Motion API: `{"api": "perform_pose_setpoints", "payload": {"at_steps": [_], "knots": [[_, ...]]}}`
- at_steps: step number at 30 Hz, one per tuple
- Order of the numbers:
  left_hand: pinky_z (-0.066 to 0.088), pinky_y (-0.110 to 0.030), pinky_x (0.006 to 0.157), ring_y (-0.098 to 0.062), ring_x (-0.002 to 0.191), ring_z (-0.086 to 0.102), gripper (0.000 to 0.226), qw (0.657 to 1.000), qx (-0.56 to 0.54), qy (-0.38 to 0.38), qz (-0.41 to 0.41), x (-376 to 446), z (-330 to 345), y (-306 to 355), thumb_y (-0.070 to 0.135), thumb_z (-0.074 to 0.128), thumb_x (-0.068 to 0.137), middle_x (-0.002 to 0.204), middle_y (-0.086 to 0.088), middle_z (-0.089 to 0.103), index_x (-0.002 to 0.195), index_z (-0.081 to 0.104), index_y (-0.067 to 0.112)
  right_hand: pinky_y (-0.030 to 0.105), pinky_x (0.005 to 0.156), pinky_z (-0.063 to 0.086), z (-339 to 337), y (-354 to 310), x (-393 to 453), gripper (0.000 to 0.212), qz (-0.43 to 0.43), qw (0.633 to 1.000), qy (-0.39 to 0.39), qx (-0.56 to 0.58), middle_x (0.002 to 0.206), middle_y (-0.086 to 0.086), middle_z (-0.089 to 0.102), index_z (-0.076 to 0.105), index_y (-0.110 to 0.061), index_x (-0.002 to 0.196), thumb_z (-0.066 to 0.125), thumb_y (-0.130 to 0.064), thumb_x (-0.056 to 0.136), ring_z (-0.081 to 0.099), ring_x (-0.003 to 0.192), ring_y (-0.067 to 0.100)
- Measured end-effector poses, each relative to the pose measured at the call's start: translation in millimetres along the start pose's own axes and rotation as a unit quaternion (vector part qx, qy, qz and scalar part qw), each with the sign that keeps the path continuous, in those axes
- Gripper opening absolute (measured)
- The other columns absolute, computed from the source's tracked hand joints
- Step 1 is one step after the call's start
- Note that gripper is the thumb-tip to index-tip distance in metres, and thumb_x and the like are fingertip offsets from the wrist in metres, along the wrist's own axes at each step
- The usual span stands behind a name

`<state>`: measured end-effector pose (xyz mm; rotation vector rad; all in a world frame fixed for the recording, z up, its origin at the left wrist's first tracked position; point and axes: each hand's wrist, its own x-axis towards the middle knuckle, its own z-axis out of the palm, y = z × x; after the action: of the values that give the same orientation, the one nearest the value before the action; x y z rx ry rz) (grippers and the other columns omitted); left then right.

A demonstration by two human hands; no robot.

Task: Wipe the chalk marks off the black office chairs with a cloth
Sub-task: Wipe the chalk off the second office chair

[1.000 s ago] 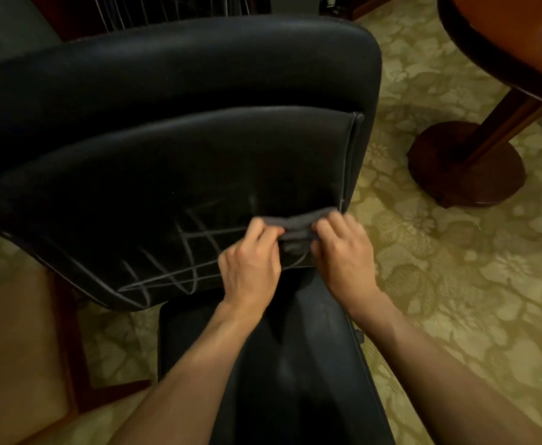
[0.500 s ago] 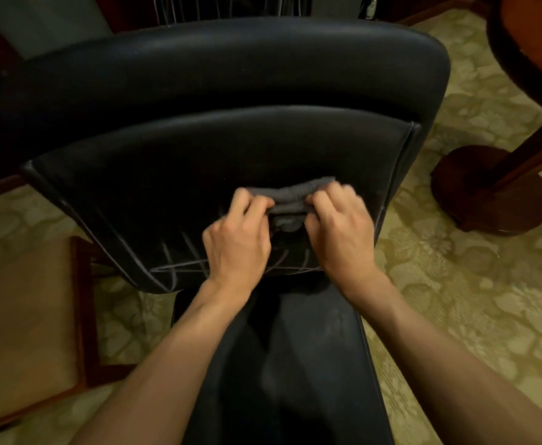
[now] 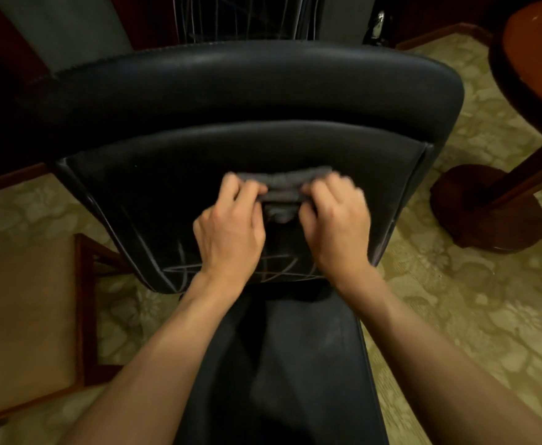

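Head view looks down on the black office chair [image 3: 247,101], which fills the centre and serves as landmark. On the lower part of its backrest, white chalk marks [image 3: 282,268] cross just above the seat. Higher on the backrest, near its middle, a grey cloth [image 3: 282,187] is stretched between both hands. The left hand [image 3: 231,232] pinches its left end with curled fingers; the right hand [image 3: 337,226] pinches the right end likewise. The cloth looks soft, light and limp, so bunching it into a pad should wipe better than gripping its ends.
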<state>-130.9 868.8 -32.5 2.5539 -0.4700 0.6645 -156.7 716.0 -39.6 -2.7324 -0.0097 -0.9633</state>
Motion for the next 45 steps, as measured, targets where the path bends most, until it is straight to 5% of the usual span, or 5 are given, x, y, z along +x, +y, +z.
{"api": "perform_pose_setpoints", "payload": {"at_steps": [5, 15, 22, 32, 45], "knots": [[0.040, -0.032, 0.044, -0.028, 0.055, 0.062, 0.025, 0.992, 0.015, -0.126, -0.006, -69, 31, -41, 0.008, 0.076, 0.081, 0.096, -0.004, 0.058, 0.102, 0.067, 0.019, 0.035, 0.061, 0.040, 38, -3, -68, 0.019, 0.047, 0.988, -0.147, 0.023, 0.081, 0.004, 0.058, 0.065, -0.014, 0.081, 0.077, -0.005, 0.070, 0.058, 0.072, 0.028], [0.038, -0.028, 0.056, -0.021, 0.075, 0.062, 0.020, 0.999, -0.018, 0.042, -0.020, 9, -26, -35, 0.012, 0.066, 0.090, 0.102, -0.006, 0.058, 0.110, 0.068, 0.015, 0.038, 0.065, 0.042, 0, -42, 25, 0.011, 0.015, 0.997, 0.021, 0.069, 0.091, 0.009, 0.062, 0.066, -0.007, 0.092, 0.066, -0.010, 0.082, 0.055, 0.079, 0.026], [0.041, -0.032, 0.046, -0.029, 0.058, 0.064, 0.022, 0.994, 0.012, -0.106, -0.034, -67, 13, -74, 0.009, 0.073, 0.083, 0.095, -0.005, 0.057, 0.102, 0.067, 0.018, 0.038, 0.061, 0.040, 60, -41, -59, 0.012, 0.021, 0.989, -0.148, 0.012, 0.081, 0.005, 0.056, 0.062, -0.013, 0.081, 0.070, -0.010, 0.074, 0.057, 0.073, 0.029], [0.037, -0.024, 0.063, -0.009, 0.069, 0.049, 0.019, 0.992, -0.046, 0.097, -0.061, 11, -63, -86, 0.014, 0.062, 0.092, 0.103, -0.006, 0.058, 0.110, 0.068, 0.016, 0.036, 0.071, 0.042, 9, -105, 49, 0.015, 0.014, 0.994, 0.020, 0.110, 0.096, 0.006, 0.063, 0.068, -0.011, 0.098, 0.064, -0.015, 0.083, 0.058, 0.086, 0.024], [0.044, -0.029, 0.061, -0.021, 0.080, 0.062, 0.018, 0.993, -0.027, -0.014, -0.110, -35, -71, -112, 0.016, 0.064, 0.090, 0.103, 0.001, 0.054, 0.107, 0.065, 0.022, 0.032, 0.071, 0.034, 30, -133, 13, 0.012, 0.043, 0.987, -0.132, 0.086, 0.093, 0.004, 0.060, 0.066, -0.015, 0.094, 0.067, -0.016, 0.083, 0.059, 0.085, 0.026]]}}
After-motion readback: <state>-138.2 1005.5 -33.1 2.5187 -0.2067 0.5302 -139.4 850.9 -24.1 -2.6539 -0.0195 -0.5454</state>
